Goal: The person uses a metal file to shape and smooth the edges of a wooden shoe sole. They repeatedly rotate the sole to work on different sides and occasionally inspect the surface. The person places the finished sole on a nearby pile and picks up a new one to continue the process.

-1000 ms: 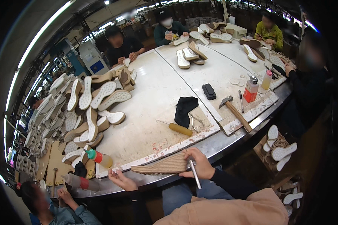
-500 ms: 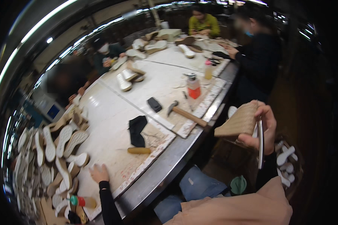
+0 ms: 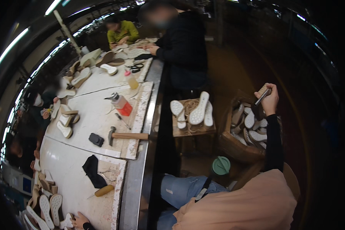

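Raised at the right, over a cardboard box (image 3: 239,147) of soles, my right hand (image 3: 271,100) is closed around a wedge sole (image 3: 263,91). Only a tan end and a pale edge of that sole show; its lower part is dark and hard to make out. On the worktable at the lower left, my left hand (image 3: 80,221) lies with fingers stretched out, close beside a white-bottomed sole (image 3: 67,221). Whether it touches that sole I cannot tell. More soles (image 3: 45,209) are heaped there. An awl with a yellow handle (image 3: 104,190) and a black cloth piece (image 3: 92,171) lie farther up the table.
A hammer (image 3: 130,135), a black block (image 3: 96,139) and a bottle with red contents (image 3: 122,104) are on the table. Several soles (image 3: 199,111) rest on a stool beside it. A green lid (image 3: 220,165) is near my knees. Co-workers (image 3: 186,46) sit around the table.
My view has swung to the right. My right hand has carried the wedge sole away from the table edge to above the box. My left hand stays on the table near the soles.
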Available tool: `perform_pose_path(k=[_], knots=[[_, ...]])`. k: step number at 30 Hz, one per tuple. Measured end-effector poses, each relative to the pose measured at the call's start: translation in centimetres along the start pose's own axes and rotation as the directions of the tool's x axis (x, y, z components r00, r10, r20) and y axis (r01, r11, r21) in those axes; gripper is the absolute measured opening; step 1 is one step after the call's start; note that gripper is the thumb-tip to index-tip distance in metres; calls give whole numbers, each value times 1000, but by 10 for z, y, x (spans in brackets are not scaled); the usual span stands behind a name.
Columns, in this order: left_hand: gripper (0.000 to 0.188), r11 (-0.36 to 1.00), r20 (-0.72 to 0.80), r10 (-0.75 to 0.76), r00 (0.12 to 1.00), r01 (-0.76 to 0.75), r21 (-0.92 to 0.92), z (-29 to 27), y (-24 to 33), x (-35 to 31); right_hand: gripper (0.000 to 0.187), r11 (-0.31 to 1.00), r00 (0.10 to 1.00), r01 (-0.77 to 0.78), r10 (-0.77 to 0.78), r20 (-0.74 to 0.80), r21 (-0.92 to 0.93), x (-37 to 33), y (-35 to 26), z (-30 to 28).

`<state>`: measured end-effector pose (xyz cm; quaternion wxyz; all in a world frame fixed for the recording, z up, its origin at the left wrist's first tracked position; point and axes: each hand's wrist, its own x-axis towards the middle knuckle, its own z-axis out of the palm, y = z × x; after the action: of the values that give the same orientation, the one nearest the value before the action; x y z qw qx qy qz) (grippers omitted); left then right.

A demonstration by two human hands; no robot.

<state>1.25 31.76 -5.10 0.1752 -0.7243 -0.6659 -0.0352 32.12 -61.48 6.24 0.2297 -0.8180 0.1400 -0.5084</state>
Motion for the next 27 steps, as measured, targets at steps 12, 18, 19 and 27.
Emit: perform_pose_path(k=[12,18,19,27], knots=[[69,931,-251,185,950,-251,-267,-24,-35,-76,62,985,983,-119,135,-125,128,-65,110,64],[60,765,-346,262,901,-413,-495,-49,-39,-142,45,993,979,-112,102,174,46,-123,114,87],[58,791,-292,289,912,-399,-463,-57,-43,-152,41,987,963,-161,153,223,19,-129,112,89],[50,556,-538,204,818,-549,-624,-101,-49,-221,35,983,925,-145,94,369,113,-124,71,114]])
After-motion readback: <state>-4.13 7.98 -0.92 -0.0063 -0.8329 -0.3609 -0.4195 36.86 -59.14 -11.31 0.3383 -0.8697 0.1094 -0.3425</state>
